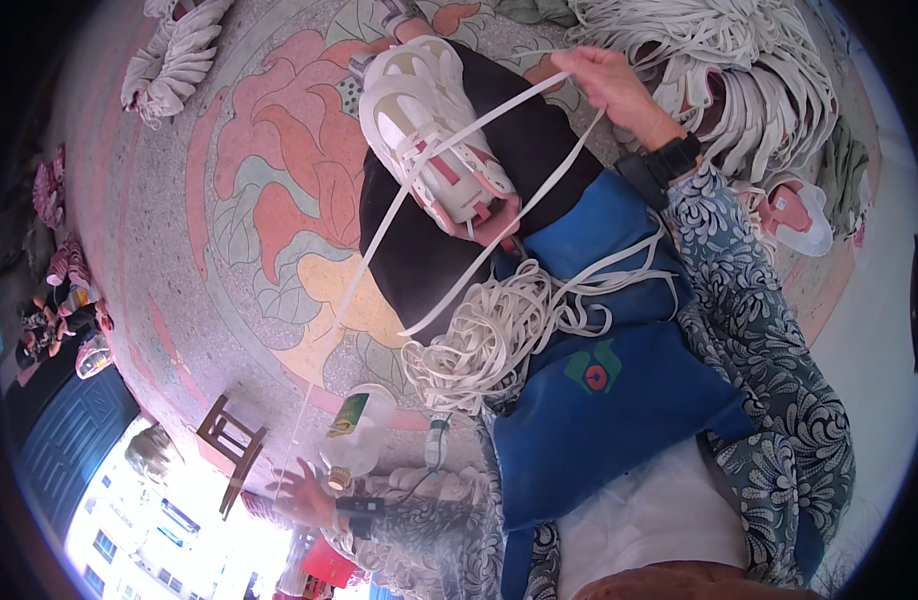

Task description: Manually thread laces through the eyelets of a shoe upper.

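A white and pink sneaker (419, 120) rests across my dark-clothed lap, its opening toward me. My right hand (614, 90), at the upper right, pinches a flat white shoelace (499, 112). One strand of it runs taut over the sneaker and far out to the lower left. There my left hand (307, 497) is stretched out at arm's length, some fingers spread, with the lace reaching it; the exact grip is blurred. Another strand hangs from my right hand across the sneaker's heel. A tangled bunch of white laces (489, 335) lies on my blue apron (619, 390).
Beside my left forearm are a large clear plastic bottle (357, 430) and a smaller one (436, 443). A wooden stool (231, 450) stands at the lower left. White shoe uppers (769, 115) and loose laces (679, 30) pile at the upper right; another bundle of uppers (179, 60) lies upper left.
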Tool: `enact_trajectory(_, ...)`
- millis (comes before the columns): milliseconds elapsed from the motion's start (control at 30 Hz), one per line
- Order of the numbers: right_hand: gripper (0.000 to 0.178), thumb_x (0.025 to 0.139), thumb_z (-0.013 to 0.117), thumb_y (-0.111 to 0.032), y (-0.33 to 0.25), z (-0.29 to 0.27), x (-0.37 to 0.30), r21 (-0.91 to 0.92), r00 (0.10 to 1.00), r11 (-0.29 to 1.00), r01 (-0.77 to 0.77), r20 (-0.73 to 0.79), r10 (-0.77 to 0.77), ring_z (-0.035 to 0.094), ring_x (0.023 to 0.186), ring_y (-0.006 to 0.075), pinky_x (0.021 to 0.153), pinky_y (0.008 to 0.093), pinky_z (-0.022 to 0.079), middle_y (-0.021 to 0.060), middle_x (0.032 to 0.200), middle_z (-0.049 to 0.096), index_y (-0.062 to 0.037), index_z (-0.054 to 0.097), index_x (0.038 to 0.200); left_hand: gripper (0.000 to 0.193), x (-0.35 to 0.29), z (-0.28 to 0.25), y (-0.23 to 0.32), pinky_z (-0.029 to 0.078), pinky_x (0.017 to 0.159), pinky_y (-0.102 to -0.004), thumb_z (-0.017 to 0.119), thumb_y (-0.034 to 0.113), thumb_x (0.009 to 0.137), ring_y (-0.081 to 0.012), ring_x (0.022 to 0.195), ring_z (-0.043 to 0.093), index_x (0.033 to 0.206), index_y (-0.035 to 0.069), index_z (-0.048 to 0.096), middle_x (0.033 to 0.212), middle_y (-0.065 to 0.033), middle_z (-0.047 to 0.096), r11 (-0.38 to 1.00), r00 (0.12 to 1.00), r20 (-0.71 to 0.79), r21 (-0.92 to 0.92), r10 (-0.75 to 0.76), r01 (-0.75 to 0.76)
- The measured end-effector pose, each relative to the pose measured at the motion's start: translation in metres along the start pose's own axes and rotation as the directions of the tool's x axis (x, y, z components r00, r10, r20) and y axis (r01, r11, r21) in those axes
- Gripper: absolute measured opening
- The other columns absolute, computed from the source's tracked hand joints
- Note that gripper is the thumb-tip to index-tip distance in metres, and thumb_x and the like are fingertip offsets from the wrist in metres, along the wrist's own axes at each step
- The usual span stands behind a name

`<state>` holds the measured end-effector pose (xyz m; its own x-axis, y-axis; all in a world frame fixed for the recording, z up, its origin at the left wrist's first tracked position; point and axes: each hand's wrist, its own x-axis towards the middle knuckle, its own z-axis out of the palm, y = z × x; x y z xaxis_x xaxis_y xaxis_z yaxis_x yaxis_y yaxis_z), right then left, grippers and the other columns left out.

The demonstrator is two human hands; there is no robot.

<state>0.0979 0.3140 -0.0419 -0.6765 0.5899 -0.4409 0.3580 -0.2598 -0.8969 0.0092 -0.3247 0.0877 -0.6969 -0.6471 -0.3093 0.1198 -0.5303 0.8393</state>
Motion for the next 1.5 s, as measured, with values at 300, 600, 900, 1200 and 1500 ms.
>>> enact_trajectory(300,0.027,0.095,0.049,-0.029,-0.001,-0.041,0.028,-0.516,0.826,0.711,0.477,-0.012,-0.563,0.042,0.052,0.0115,0.048,0.032,0.033,0.005,0.061,0.039,-0.0079,0.053,0.079,0.033,0.047,-0.016,0.05,0.034,0.089,-0.0464,0.049,0.024,0.09,-0.0184,0.101,0.051,0.118,0.006,0.053,0.106,-0.0061,0.059,0.879,0.984,0.083,0.441,0.159,-0.18)
enact_trajectory(600,0.018,0.085,0.06,-0.019,-0.025,0.019,-0.029,-0.567,0.649,0.411,0.714,0.315,-0.692,0.058,0.072,0.0187,0.062,0.0263,0.046,0.0056,0.079,0.057,-0.0024,0.061,0.091,0.035,0.068,-0.031,0.077,0.043,0.075,-0.0312,0.047,0.028,0.092,-0.0129,0.082,0.053,0.117,0.004,0.053,0.105,-0.0059,0.058,0.499,0.867,0.482,0.725,0.125,-0.475)
enact_trajectory(900,0.026,0.075,0.064,-0.014,0.016,0.098,-0.102,-0.417,0.453,0.177,0.892,0.828,-0.33,0.059,0.073,0.0226,0.059,0.0336,0.051,0.0055,0.098,0.05,-0.009,0.056,0.099,0.037,-0.045,0.064,-0.025,0.021,0.04,-0.0134,0.046,0.021,0.094,-0.0002,0.047,0.028,0.123,-0.001,0.049,0.1,-0.0035,0.059,0.685,0.859,0.479,0.687,-0.178,-0.242)
enact_trajectory(1200,0.011,0.078,0.059,-0.01,0.007,0.078,-0.083,-0.488,0.51,0.165,0.857,0.759,-0.405,0.058,0.074,0.0266,0.059,0.0356,0.05,0.008,0.077,0.051,-0.0046,0.056,0.088,0.028,-0.179,0.145,-0.203,0.036,0.05,-0.0176,0.049,0.011,0.092,-0.0019,0.054,0.045,0.118,0.002,0.045,0.083,-0.004,0.067,0.466,0.333,0.57,0.815,-0.751,-0.344)
enact_trajectory(1500,0.012,0.08,0.058,-0.01,-0.019,0.034,-0.064,-0.658,0.696,0.245,0.712,0.619,-0.364,0.055,0.071,0.0345,0.063,0.0397,0.047,0.0118,0.078,0.054,-0.0031,0.056,0.089,0.017,-0.17,0.156,-0.263,0.048,0.061,-0.0395,0.052,0.019,0.089,-0.0341,0.067,0.062,0.09,0.005,0.06,0.069,-0.016,0.063,0.195,0.291,0.753,0.483,-0.59,-0.853)
